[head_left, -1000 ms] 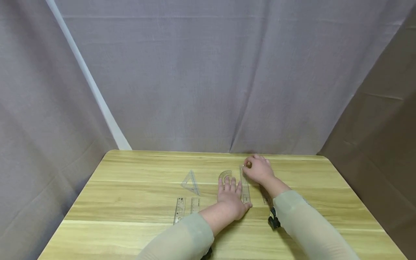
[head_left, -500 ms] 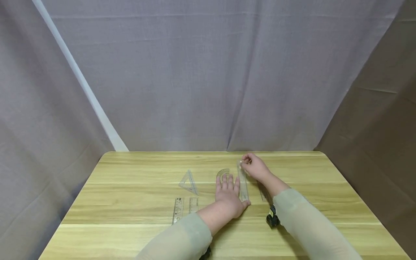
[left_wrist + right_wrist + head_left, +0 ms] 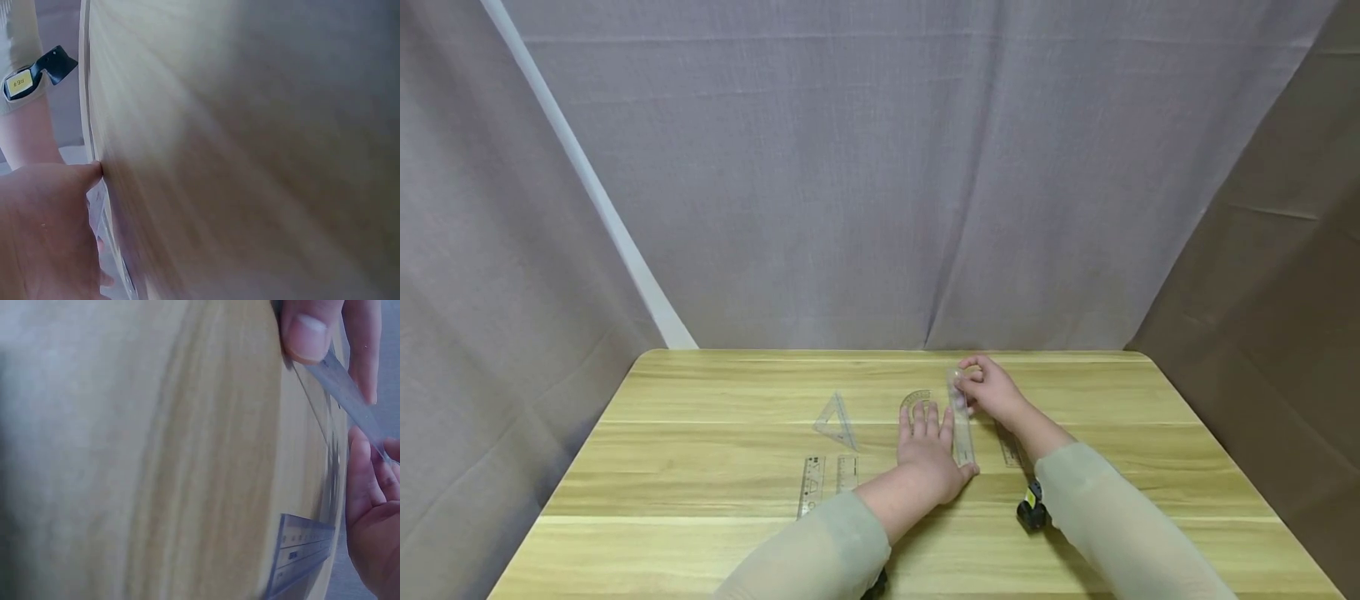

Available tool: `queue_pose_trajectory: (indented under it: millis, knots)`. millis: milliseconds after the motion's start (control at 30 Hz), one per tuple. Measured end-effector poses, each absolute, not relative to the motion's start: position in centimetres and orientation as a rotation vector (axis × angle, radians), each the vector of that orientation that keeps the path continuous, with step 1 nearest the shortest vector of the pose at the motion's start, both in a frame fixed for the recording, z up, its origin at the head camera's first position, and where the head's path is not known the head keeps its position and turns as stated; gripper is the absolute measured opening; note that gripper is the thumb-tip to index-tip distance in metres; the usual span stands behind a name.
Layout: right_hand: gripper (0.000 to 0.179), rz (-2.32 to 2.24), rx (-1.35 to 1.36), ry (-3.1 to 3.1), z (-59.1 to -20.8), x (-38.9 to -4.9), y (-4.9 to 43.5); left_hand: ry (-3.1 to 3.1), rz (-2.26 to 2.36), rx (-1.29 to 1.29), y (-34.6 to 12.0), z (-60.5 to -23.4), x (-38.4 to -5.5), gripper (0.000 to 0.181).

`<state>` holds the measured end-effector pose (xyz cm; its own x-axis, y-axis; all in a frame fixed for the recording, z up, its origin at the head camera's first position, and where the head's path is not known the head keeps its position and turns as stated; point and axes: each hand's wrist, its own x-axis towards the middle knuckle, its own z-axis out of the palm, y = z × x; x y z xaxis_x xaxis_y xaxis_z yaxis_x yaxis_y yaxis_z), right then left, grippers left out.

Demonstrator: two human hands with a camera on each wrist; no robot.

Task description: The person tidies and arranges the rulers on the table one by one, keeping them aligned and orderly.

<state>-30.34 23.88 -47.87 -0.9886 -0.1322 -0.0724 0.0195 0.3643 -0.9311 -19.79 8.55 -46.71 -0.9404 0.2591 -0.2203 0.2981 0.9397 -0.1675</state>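
Note:
A clear plastic ruler (image 3: 963,433) runs front to back between my two hands. My right hand (image 3: 992,390) pinches its far end between thumb and fingers. In the right wrist view the ruler (image 3: 350,397) slants between my right thumb (image 3: 306,337) and my left hand (image 3: 378,544). My left hand (image 3: 928,465) lies flat, palm down, fingers spread, its thumb on the ruler's near end. Those fingers partly cover a clear protractor (image 3: 916,397). In the left wrist view my left hand (image 3: 47,231) shows from the thumb side.
A clear set square (image 3: 837,422) lies left of the protractor. Two short clear rulers, one (image 3: 812,483) and another (image 3: 847,472), lie nearer, partly behind my left sleeve. Another clear measuring piece (image 3: 1009,450) lies by my right forearm. Grey curtains (image 3: 850,208) surround the wooden table (image 3: 700,475).
My right hand has drawn the ruler's far end slightly up and back, and its fingers have shifted on it. My left hand stays flat in place. The head view has shifted slightly.

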Motion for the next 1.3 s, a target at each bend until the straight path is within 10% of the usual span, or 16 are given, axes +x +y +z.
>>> queue_pose_trajectory:
  millis: [1300]
  knots:
    - [0.056, -1.918, -0.026, 2.183, -47.7, -30.0, 25.3, 2.986, -0.210, 0.505, 8.1, -47.5, -20.4, 0.097]
